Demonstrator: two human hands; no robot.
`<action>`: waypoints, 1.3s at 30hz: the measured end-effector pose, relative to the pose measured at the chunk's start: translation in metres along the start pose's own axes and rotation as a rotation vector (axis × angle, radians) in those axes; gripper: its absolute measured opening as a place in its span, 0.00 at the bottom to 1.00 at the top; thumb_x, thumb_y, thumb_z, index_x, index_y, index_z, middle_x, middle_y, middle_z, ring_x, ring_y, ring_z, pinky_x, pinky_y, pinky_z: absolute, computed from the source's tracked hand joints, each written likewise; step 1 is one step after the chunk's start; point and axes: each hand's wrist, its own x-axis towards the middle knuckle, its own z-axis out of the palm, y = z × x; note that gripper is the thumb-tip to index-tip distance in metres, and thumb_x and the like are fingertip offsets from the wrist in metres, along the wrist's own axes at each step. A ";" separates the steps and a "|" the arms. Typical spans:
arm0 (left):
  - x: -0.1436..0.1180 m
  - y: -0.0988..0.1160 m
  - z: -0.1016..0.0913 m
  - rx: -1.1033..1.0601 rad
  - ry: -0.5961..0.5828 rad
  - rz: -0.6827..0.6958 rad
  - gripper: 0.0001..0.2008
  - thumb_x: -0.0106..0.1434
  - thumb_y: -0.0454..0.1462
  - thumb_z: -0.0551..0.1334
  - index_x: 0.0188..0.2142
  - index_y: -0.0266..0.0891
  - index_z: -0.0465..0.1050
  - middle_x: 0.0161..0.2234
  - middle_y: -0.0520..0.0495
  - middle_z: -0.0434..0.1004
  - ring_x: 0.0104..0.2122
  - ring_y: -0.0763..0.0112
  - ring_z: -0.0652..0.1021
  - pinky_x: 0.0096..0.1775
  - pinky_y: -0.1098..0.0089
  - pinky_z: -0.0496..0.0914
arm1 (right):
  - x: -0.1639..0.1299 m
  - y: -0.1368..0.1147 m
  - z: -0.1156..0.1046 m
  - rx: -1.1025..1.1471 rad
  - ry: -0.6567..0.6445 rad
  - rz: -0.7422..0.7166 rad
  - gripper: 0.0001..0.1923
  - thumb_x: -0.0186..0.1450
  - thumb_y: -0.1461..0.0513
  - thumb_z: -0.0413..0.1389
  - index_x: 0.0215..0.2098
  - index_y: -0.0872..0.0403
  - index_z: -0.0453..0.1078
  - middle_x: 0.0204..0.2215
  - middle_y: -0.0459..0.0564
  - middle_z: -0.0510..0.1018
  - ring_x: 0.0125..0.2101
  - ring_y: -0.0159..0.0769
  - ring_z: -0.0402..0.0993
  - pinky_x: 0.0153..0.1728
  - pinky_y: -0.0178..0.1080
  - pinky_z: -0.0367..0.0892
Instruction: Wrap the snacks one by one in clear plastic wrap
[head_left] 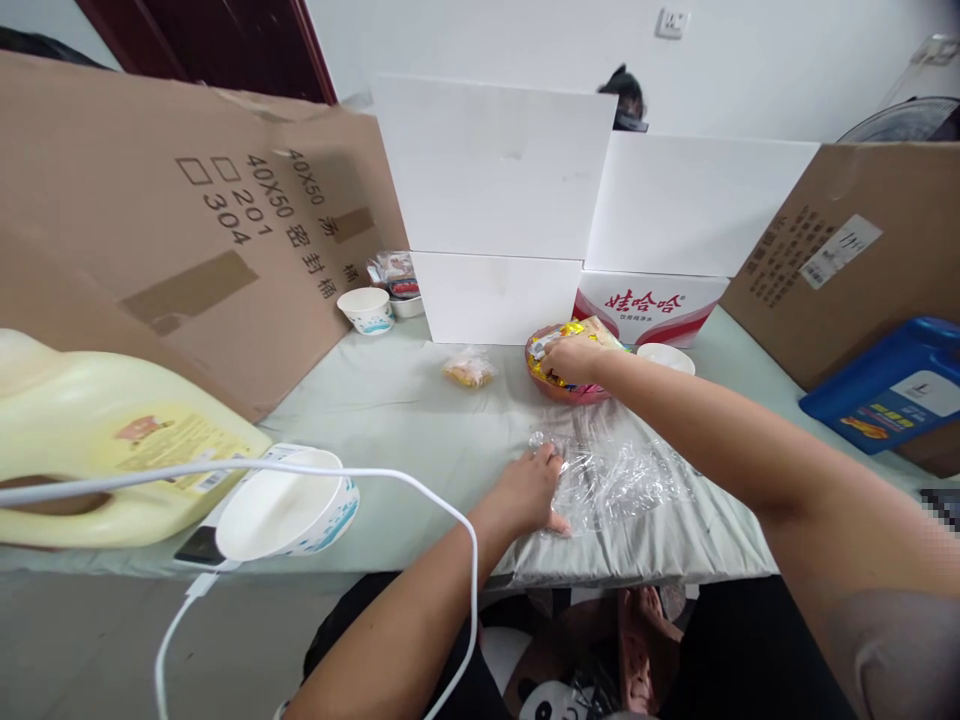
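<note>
My left hand (531, 488) rests flat on the edge of a crumpled clear plastic bag (611, 468) lying on the pale green table cover (405, 420). My right hand (571, 357) reaches across to a red bowl (564, 389) at the back and grips a yellow snack packet (561, 343) that sits in it. A small clear bag of orange snacks (469, 369) lies to the left of the bowl.
A white paper bowl (285, 505) and a cream plastic jug (105, 440) stand at the front left, with a white cable (420, 480) looping across. Cardboard sheets (187, 220), white foam boxes (495, 170), a small paper cup (367, 308) and a blue container (892, 385) ring the table.
</note>
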 end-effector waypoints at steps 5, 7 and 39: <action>-0.002 0.005 -0.008 0.017 0.022 -0.033 0.32 0.53 0.47 0.70 0.54 0.36 0.67 0.59 0.34 0.63 0.54 0.49 0.71 0.52 0.59 0.68 | -0.042 -0.028 0.011 0.341 0.260 -0.072 0.12 0.68 0.64 0.49 0.43 0.56 0.75 0.42 0.55 0.78 0.42 0.39 0.73 0.42 0.38 0.65; -0.004 0.007 -0.010 0.018 0.053 -0.022 0.24 0.57 0.44 0.68 0.51 0.37 0.70 0.56 0.36 0.68 0.53 0.51 0.72 0.52 0.60 0.68 | -0.068 -0.045 0.026 0.476 0.136 -0.156 0.13 0.68 0.59 0.51 0.45 0.56 0.73 0.39 0.53 0.79 0.39 0.38 0.74 0.39 0.37 0.65; 0.001 -0.051 -0.030 -0.874 -0.353 -0.137 0.14 0.49 0.43 0.68 0.31 0.38 0.69 0.27 0.52 0.76 0.29 0.69 0.77 0.34 0.70 0.70 | -0.222 -0.054 0.130 1.507 -0.202 0.411 0.13 0.69 0.54 0.47 0.33 0.53 0.62 0.25 0.46 0.76 0.21 0.32 0.75 0.22 0.33 0.65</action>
